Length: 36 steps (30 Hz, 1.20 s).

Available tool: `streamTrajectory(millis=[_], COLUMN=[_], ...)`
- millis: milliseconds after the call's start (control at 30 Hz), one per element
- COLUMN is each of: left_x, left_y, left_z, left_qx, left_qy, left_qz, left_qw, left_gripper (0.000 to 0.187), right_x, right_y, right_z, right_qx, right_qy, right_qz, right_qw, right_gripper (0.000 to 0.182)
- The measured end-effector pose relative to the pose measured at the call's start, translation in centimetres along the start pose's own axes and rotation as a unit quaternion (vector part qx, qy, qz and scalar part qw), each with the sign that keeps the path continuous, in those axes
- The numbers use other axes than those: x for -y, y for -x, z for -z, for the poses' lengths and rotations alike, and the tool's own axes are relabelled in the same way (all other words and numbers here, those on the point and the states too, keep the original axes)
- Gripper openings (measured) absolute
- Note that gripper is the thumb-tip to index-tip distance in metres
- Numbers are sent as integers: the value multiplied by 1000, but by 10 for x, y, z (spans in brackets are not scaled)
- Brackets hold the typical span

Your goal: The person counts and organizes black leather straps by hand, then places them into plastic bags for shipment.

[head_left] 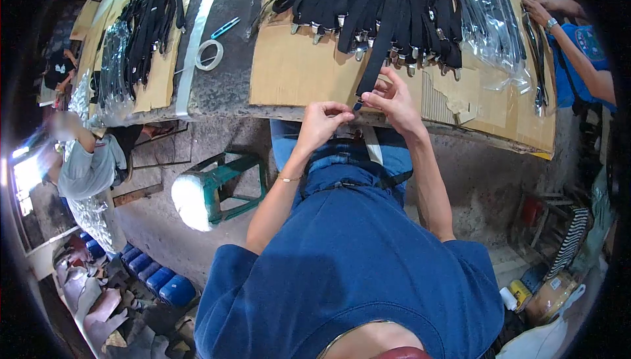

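Observation:
A wide pile of black suspenders (368, 10) with silvery metal clips lies on a cardboard sheet (296, 76). One black strap (377, 60) from the pile reaches down to the table's near edge. Its lower end is pinched between the thumb and fingers of my right hand (394, 104). Just beside that end, my left hand (323, 121) has its thumb and fingertips pressed together. Whatever is between the left fingertips is too small to make out. A small dark bluish tip (357, 105) shows between the two hands.
Left on the table are a tape roll (209, 55), a blue cutter (225, 27) and more black straps (148, 30). Clear plastic bags (490, 23) lie right, near a co-worker's hands (540, 10). A green-legged stool (220, 188) stands on the floor; another person sits at left.

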<state>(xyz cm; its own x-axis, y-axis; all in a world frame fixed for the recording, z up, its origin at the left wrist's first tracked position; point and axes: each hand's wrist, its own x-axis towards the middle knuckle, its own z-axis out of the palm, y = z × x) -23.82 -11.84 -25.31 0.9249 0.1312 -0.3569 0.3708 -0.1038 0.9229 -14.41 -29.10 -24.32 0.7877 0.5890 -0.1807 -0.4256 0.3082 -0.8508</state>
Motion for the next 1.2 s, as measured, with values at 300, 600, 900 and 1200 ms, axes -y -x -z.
streamTrajectory(millis=[300, 600, 900, 1200], left_x=[-8, 2, -8, 0], left_y=[0, -5, -12, -14], left_z=[-10, -14, -18, -17], left_qx=[18, 8, 29, 34], left_qy=[2, -42, -62, -72], left_qz=[-15, -25, -38, -37], left_qw=[1000, 999, 997, 996], left_gripper=[16, 18, 21, 20], right_x=[-5, 1, -1, -3], right_y=[0, 1, 0, -5], right_z=[7, 5, 13, 16], right_qx=[-23, -15, -27, -18], right_qy=[47, 26, 76, 94], right_qz=[14, 25, 10, 54], right_qw=[999, 999, 997, 994], right_gripper=[48, 47, 47, 41])
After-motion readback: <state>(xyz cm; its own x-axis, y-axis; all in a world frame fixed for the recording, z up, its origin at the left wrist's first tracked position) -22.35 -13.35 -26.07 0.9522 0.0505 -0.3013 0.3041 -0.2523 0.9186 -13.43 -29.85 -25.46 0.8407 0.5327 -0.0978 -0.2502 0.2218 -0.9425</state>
